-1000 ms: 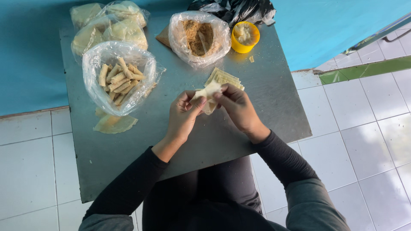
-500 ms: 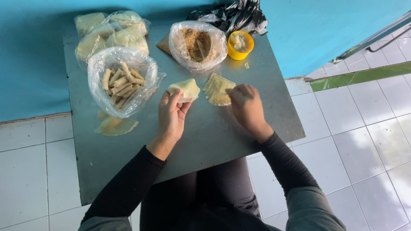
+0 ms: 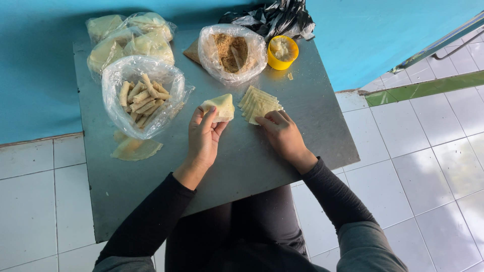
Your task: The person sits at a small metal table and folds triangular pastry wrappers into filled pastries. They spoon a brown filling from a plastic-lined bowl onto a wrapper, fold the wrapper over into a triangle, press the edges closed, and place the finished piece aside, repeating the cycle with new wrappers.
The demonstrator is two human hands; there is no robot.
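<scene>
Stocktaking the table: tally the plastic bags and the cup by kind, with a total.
Clear bag of rolled sticks: 1
Clear bag of brown crumbs: 1
Clear bags of pale wrappers: 1 cluster, exact number unclear
Black bag: 1
Yellow cup: 1
Total: 5

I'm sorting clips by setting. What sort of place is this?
Probably a small home or street-side snack-making spot. A metal table stands on white floor tiles by a blue wall, bearing a bag of finished rolls, stacked wrappers and a filling bag.
</scene>
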